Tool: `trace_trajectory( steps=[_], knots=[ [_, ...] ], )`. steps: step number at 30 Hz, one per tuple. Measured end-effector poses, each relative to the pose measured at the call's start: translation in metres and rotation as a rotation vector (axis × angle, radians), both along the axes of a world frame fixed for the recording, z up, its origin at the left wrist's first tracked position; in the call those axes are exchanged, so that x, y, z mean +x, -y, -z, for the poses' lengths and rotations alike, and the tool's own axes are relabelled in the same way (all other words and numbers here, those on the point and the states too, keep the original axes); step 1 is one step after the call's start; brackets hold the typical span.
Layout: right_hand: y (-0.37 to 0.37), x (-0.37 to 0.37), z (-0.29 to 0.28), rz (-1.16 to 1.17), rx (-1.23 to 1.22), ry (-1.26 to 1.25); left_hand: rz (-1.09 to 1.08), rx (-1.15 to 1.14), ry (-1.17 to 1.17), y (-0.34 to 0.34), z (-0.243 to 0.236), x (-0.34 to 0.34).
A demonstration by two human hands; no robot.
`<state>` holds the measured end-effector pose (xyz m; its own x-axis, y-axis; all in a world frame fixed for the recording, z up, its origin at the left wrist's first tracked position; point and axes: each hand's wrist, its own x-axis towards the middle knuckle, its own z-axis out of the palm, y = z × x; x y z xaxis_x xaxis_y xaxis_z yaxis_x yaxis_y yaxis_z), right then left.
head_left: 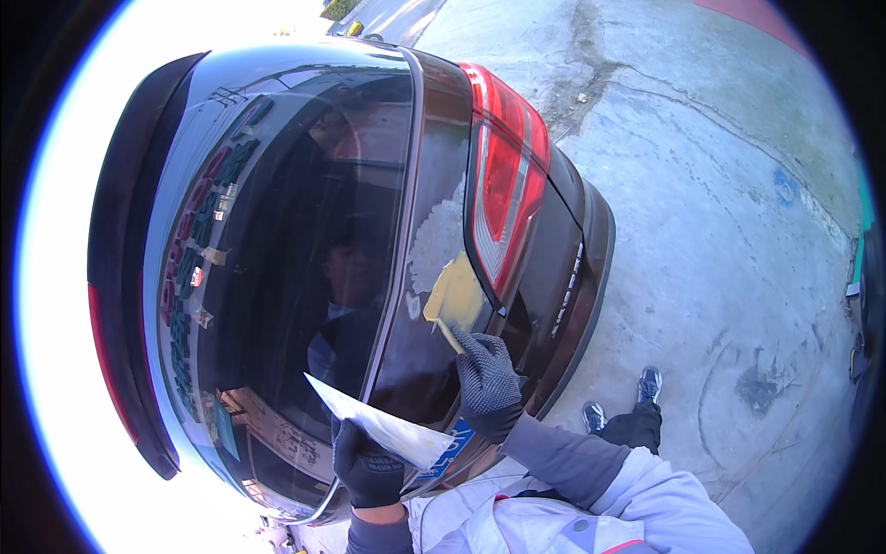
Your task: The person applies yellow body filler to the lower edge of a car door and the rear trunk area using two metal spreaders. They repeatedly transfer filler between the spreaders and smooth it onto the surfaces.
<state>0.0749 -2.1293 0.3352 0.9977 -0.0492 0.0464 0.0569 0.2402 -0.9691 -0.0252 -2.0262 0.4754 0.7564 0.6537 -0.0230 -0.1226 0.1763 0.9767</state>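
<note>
My right hand (490,380), in a dark dotted glove, is closed round a thin yellowish putty spreader (450,338). The spreader's edge touches a patch of yellow putty (459,290) on the brown tailgate (437,355) of a car, just beside the red tail light (501,175). Dull grey, sanded-looking paint (437,242) borders the putty. In my gloved left hand (367,467), a flat white mixing board (386,427) is gripped by its near edge, tilted in front of the rear window. Part of the blue number plate (454,445) shows behind the board.
The dark rear window (305,222) carries small stickers and reflections. A dark spoiler (129,249) runs along the far left, and the bumper (595,268) bulges to the right. Cracked concrete floor (701,231) lies beyond, with my shoes (650,385) on it.
</note>
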Motion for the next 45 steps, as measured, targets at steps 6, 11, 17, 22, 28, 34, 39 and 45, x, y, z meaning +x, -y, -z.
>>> trace_trajectory(
  steps=[6, 11, 17, 22, 28, 34, 39, 45],
  knots=[
    [0.013, 0.043, -0.001, 0.143, 0.172, -0.071, -0.047, 0.139, -0.099, 0.003, 0.002, -0.003],
    [0.008, 0.051, -0.008, 0.159, -0.044, -0.054, -0.047, 0.391, -0.137, -0.004, 0.007, -0.008],
    [-0.006, 0.061, -0.001, 0.239, 0.041, -0.031, -0.054, 0.097, -0.099, -0.001, 0.003, -0.005],
    [-0.013, 0.068, 0.000, 0.259, -0.040, -0.023, -0.072, 0.063, -0.094, 0.000, 0.004, -0.005],
    [-0.016, 0.073, -0.006, 0.314, -0.081, 0.003, -0.026, 0.122, -0.109, -0.015, 0.008, -0.012],
    [-0.023, 0.072, -0.013, 0.284, -0.041, -0.039, -0.054, -0.007, -0.088, -0.021, 0.009, -0.016],
    [-0.031, 0.053, -0.014, 0.285, -0.034, -0.006, -0.073, 0.162, -0.149, -0.020, 0.009, -0.011],
    [-0.038, 0.014, -0.009, 0.177, -0.023, 0.053, -0.058, 0.099, -0.099, -0.017, 0.009, -0.003]
  ],
)
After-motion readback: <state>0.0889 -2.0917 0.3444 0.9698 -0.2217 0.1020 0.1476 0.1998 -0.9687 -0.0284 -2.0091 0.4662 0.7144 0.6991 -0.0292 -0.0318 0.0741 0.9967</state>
